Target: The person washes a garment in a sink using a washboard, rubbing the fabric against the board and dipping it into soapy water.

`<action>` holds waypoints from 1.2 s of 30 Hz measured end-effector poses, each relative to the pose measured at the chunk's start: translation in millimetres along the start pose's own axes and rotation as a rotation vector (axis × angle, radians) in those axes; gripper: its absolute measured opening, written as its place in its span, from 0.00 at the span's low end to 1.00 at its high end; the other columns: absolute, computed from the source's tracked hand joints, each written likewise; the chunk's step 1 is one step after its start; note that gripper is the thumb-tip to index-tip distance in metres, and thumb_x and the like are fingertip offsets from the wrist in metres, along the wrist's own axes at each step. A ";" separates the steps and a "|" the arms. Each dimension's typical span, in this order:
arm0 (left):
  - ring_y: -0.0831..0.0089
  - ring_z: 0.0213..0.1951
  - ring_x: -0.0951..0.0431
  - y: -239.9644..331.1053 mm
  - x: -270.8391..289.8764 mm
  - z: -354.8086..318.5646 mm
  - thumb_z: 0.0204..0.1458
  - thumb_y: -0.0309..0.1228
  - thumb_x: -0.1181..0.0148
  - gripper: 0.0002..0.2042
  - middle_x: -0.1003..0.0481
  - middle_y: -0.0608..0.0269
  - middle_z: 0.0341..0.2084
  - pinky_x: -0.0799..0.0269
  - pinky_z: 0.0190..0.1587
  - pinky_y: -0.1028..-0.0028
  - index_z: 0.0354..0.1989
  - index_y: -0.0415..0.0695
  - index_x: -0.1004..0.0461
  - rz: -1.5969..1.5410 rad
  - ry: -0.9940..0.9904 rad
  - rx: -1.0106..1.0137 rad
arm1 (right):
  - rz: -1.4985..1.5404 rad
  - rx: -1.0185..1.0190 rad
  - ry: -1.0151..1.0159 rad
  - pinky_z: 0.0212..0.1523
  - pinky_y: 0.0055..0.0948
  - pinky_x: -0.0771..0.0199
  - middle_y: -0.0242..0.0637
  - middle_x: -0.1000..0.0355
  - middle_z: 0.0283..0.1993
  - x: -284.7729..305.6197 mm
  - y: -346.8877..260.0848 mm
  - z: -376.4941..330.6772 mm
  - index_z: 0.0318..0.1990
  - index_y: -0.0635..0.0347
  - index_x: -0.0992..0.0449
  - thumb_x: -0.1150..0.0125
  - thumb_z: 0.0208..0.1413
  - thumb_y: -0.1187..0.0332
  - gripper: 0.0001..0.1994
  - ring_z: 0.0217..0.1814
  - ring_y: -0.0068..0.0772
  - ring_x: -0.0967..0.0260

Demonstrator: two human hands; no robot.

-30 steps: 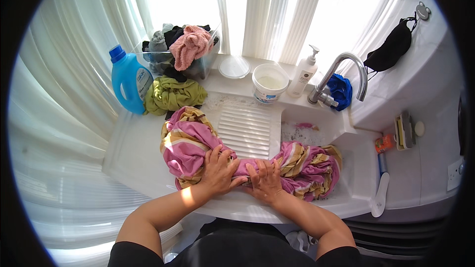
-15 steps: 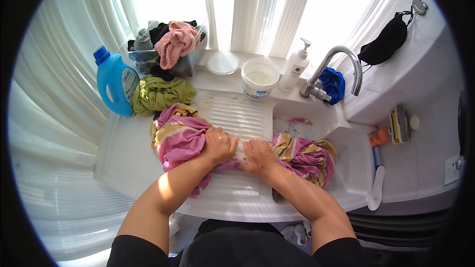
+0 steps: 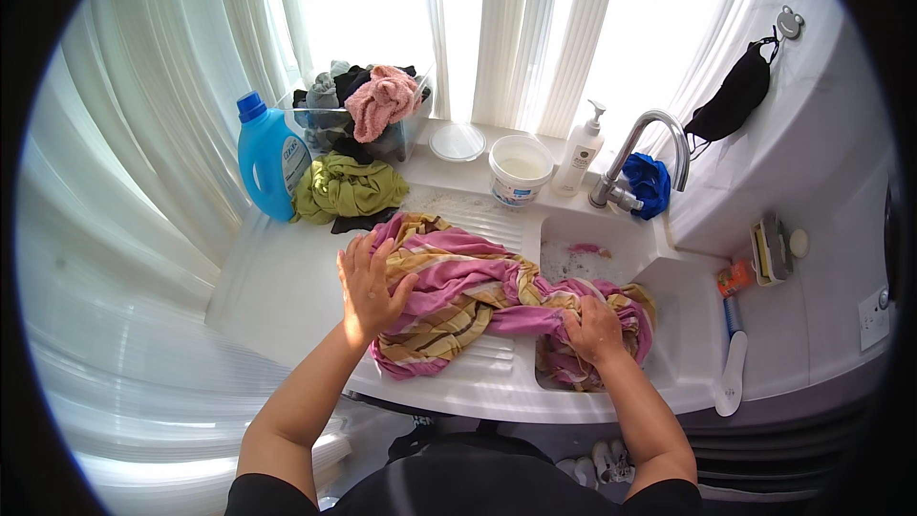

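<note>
A long pink, yellow and brown striped cloth [image 3: 458, 272] lies wet across the ridged washboard part of the white sink [image 3: 287, 291], its right end bunched down in the basin. My left hand [image 3: 370, 282] has its fingers spread at the cloth's left edge, the thumb side next to the fabric. Over the basin's near side, my right hand [image 3: 593, 330] is closed on a fold of the cloth, its fingertips partly buried in the fabric. Foamy water shows in the far part of the basin.
Behind stand a blue detergent bottle [image 3: 267, 161], a green garment [image 3: 349, 188], a clear bin [image 3: 413, 134] of clothes, a white tub [image 3: 519, 172], a pump bottle [image 3: 578, 148] and a curved faucet [image 3: 659, 124]. A white-handled brush [image 3: 732, 373] lies at the right rim.
My hands have moved apart from the middle of the cloth, left hand leftward and opened, right hand rightward over the basin. The cloth's left part is spread wider over the washboard.
</note>
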State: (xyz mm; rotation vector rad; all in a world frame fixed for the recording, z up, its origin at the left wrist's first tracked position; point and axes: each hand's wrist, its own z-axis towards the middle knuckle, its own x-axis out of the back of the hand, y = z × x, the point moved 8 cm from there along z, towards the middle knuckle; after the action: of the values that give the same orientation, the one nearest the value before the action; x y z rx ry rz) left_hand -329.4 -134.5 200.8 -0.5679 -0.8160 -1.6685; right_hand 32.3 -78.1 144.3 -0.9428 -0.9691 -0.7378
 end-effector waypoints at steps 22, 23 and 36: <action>0.45 0.49 0.28 215.1 -198.3 33.6 0.45 0.36 0.30 0.38 0.30 0.45 0.45 0.30 0.50 0.55 0.67 0.48 0.40 -0.483 -0.555 0.009 | -0.275 -0.732 -0.053 0.61 0.53 0.39 0.53 0.29 0.55 72.1 150.8 -16.9 0.59 0.53 0.31 0.33 0.48 0.45 0.34 0.65 0.52 0.38; 0.42 0.54 0.30 228.2 -214.0 32.7 0.46 0.42 0.30 0.40 0.31 0.41 0.51 0.32 0.54 0.51 0.69 0.51 0.43 -0.336 -0.708 0.003 | -0.379 -0.549 0.001 0.65 0.56 0.46 0.52 0.36 0.62 70.6 132.3 -2.4 0.63 0.50 0.35 0.34 0.48 0.44 0.36 0.70 0.54 0.46; 0.34 0.66 0.46 242.9 -353.9 -9.9 0.34 0.66 0.32 0.55 0.46 0.33 0.66 0.56 0.66 0.39 0.73 0.63 0.51 0.210 -1.133 -0.265 | -0.568 -0.214 -0.958 0.70 0.70 0.71 0.41 0.48 0.74 -112.8 147.9 64.1 0.73 0.51 0.48 0.44 0.50 0.38 0.46 0.77 0.49 0.57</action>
State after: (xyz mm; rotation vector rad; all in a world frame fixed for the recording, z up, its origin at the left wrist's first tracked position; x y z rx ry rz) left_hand -6.6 52.3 -12.0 -1.7952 -1.2512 -1.1738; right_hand 91.8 53.0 10.3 -1.2530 -2.0870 -0.8753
